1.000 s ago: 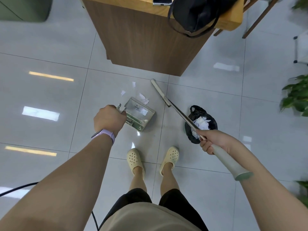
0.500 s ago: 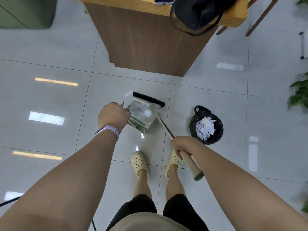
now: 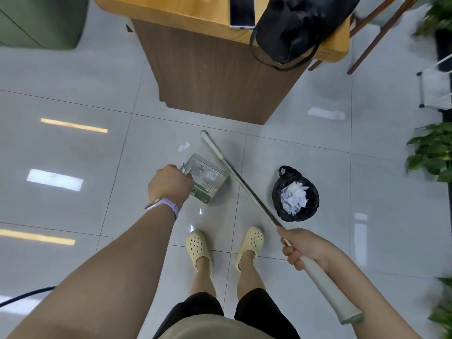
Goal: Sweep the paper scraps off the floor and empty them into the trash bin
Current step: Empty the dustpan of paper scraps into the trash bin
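While you are standing on the tiled floor [image 3: 73, 69] at the centre of the frame, your left hand [image 3: 170, 183] is curling its grip tightly round the handle of the dustpan [image 3: 206, 178], with the fingers hidden under the knuckles. The dustpan is resting on the floor just ahead of your feet, its open mouth facing the upper left of the frame. One paper scrap [image 3: 184, 146] is lying on the floor just beyond the dustpan mouth, apart from it.

Your right hand [image 3: 303, 245], at the lower right of the frame, is wrapping its grip round the broom [image 3: 244, 187] where the pale handle sleeve meets the metal shaft. The shaft is running diagonally up and left, passing just right of the dustpan. The broom head is lying at the upper end, near the base of the wooden desk; contact with the floor cannot be confirmed.

The trash bin [image 3: 293, 192], lined with a black bag, is standing right of the shaft at centre right, with white scraps showing inside it.

On the tabletop [image 3: 171, 8] at the top of the frame, a phone [image 3: 242, 11] and a black bag [image 3: 298, 23] are lying. Green plants [image 3: 430, 152] are showing at the right edge.
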`<act>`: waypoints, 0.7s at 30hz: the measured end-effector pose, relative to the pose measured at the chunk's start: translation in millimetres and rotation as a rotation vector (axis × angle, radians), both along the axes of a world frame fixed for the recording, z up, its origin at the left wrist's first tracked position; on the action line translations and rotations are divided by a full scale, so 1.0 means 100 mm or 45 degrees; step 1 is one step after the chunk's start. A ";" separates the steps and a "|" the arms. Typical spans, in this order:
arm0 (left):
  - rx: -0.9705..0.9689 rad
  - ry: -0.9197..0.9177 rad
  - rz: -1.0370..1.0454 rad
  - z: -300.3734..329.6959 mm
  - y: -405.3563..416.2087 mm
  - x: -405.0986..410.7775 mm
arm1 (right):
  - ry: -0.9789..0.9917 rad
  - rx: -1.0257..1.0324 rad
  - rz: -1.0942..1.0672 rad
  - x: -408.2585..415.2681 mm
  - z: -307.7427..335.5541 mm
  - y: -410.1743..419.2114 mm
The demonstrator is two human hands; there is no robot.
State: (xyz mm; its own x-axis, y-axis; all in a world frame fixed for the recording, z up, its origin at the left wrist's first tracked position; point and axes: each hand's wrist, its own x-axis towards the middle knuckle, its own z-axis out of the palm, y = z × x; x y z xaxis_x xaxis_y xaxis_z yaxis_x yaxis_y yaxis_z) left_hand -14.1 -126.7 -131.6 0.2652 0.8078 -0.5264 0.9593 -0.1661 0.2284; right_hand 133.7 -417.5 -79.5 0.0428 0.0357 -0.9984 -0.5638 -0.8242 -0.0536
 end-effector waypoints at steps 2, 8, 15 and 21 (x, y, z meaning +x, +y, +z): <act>-0.045 -0.031 0.062 0.02 -0.07 -0.15 | -0.100 0.023 0.063 0.00 0.04 0.10; -0.026 -0.159 0.455 -0.02 -0.04 -0.78 | -0.214 0.021 0.112 0.20 -0.04 0.78; -0.086 -0.244 0.741 -0.05 0.21 -0.86 | -0.332 0.129 0.422 0.42 -0.32 2.08; -0.063 -0.174 0.715 -0.09 0.33 -0.88 | -0.304 0.072 0.967 0.09 -0.72 2.62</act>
State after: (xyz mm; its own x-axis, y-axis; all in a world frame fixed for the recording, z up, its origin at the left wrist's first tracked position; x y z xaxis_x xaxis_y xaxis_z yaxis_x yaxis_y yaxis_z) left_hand -102.3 -94.0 -140.3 -0.1287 0.8195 -0.5584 0.8585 0.3740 0.3510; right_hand 142.4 -156.0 -151.6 0.1990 0.1915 -0.9611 0.1831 -0.9707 -0.1555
